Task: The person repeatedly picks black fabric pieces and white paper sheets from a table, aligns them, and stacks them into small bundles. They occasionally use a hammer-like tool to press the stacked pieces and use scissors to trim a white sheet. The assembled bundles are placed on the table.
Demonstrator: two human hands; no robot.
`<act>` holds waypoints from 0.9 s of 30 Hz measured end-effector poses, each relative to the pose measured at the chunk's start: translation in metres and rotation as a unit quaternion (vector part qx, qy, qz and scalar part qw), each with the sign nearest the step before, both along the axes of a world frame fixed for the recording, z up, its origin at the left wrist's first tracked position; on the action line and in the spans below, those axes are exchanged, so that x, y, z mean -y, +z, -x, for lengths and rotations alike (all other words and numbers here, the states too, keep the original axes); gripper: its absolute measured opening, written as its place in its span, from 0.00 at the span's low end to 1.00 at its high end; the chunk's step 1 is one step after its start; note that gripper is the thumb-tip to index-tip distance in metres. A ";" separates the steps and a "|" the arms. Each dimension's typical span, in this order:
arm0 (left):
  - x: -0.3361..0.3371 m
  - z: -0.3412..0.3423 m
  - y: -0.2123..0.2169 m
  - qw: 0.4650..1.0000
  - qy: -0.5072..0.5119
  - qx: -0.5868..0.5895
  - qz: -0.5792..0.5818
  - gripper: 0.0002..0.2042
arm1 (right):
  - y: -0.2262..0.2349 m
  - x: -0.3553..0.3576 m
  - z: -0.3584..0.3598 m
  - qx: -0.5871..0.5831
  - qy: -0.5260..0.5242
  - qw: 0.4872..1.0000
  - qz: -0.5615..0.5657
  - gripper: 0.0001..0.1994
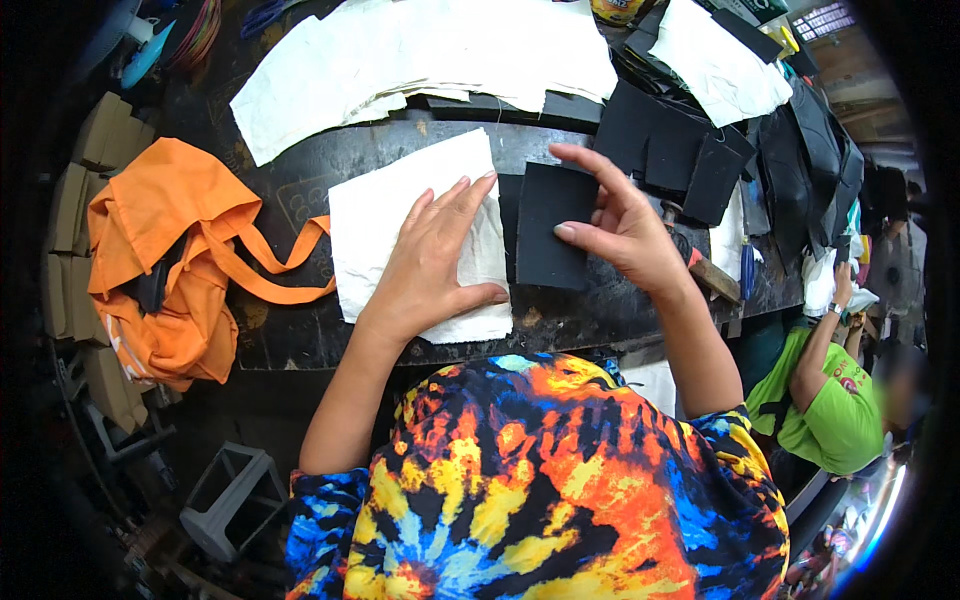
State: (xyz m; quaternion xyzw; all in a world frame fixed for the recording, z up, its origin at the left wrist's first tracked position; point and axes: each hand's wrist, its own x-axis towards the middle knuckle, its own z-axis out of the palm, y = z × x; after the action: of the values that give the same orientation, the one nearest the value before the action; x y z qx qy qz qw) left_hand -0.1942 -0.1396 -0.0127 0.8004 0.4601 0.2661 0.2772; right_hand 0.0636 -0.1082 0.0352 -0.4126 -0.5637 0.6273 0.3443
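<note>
Up close, the left hand (432,262) lies flat, fingers spread, on a white cloth (375,215) near the table edge (300,350). The right hand (622,225) pinches a black square (552,225), hiding its right side.

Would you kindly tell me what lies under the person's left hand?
The left hand rests flat on a white cloth piece lying on the dark worktable. Whether more layers sit beneath that cloth is hidden.
</note>
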 end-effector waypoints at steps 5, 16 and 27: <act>0.001 0.001 -0.002 1.000 0.003 0.027 0.012 0.59 | -0.006 -0.004 0.012 0.098 0.055 0.987 -0.116 0.35; 0.003 0.000 0.001 0.998 0.006 0.042 0.045 0.61 | -0.012 -0.001 0.022 0.165 0.059 0.966 -0.191 0.36; 0.003 -0.001 0.002 0.999 0.011 0.034 0.010 0.55 | -0.002 0.012 0.011 0.167 0.074 0.942 -0.281 0.16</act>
State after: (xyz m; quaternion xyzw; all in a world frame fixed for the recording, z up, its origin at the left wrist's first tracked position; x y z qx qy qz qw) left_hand -0.1930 -0.1421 -0.0108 0.7829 0.4622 0.2912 0.2977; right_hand 0.0525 -0.1204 0.0330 -0.3551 -0.7950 0.3897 0.3001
